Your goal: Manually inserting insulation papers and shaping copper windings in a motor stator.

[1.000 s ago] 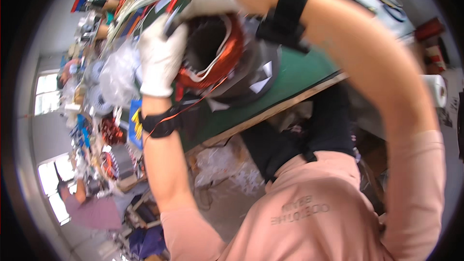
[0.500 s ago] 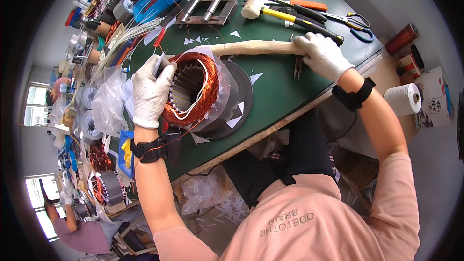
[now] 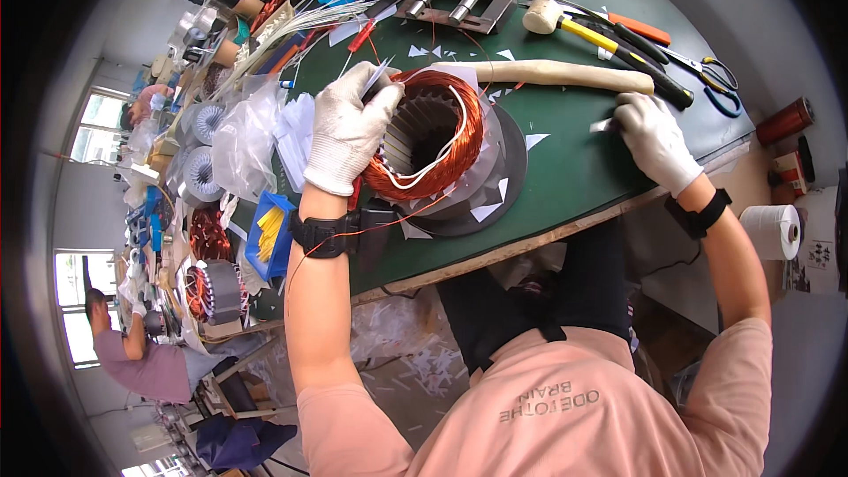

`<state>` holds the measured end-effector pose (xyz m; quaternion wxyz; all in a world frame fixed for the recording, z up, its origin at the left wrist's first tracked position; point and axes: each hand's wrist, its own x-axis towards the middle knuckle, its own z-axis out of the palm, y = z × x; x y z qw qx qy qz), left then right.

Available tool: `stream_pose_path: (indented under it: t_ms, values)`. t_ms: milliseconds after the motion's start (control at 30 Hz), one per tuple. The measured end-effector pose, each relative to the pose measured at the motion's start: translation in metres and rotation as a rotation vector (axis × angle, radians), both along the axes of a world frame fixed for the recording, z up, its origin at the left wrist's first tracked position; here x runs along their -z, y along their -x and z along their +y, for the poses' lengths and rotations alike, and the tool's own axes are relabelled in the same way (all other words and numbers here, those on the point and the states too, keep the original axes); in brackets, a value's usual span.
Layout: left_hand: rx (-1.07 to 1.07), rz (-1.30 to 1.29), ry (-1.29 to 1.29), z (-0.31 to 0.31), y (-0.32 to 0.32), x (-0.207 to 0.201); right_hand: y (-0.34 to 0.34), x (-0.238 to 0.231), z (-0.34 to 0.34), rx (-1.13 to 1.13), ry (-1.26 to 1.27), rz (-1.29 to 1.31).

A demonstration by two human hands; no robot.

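A motor stator [image 3: 459,124] with a ring of copper windings and a white cord stands tilted on a dark round base [image 3: 519,155] on the green table. My left hand [image 3: 349,128], in a white glove, is closed at the ring's left side, pinching thin white paper pieces [image 3: 378,72]. My gloved right hand [image 3: 655,140] is closed on a small tool with a metal tip [image 3: 602,125]; most of it is hidden in the fist. Just beyond that hand lies the end of a pale wooden stick [image 3: 565,74], its other end behind the stator.
A mallet [image 3: 574,26], scissors [image 3: 717,79] and a metal frame with two rods [image 3: 459,2] lie farther back. Paper scraps dot the table. On the left are plastic bags [image 3: 247,137], a blue box of yellow pieces [image 3: 269,234] and other stators. Another person [image 3: 141,358] works at far left.
My right hand has let go of the wooden stick and closed on the small tool beside it. My left hand stays at the windings. The whole view has shifted.
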<state>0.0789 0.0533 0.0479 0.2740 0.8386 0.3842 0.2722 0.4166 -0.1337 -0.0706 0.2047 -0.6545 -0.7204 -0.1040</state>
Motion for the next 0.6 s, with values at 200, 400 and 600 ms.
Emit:
stream_pose_path:
  t_ms: [200, 400, 600]
  values:
    - [0.020, 0.006, -0.180, 0.003, 0.000, 0.001, 0.013, -0.058, -0.021, 0.197, -0.358, 1.682]
    - [0.006, 0.014, -0.172, -0.001, -0.002, 0.001, 0.103, -0.079, 0.015, 0.043, -0.030, 0.263]
    - [0.025, 0.097, -0.233, 0.001, -0.002, -0.001, 0.121, -0.078, 0.042, 0.095, -0.082, -0.027]
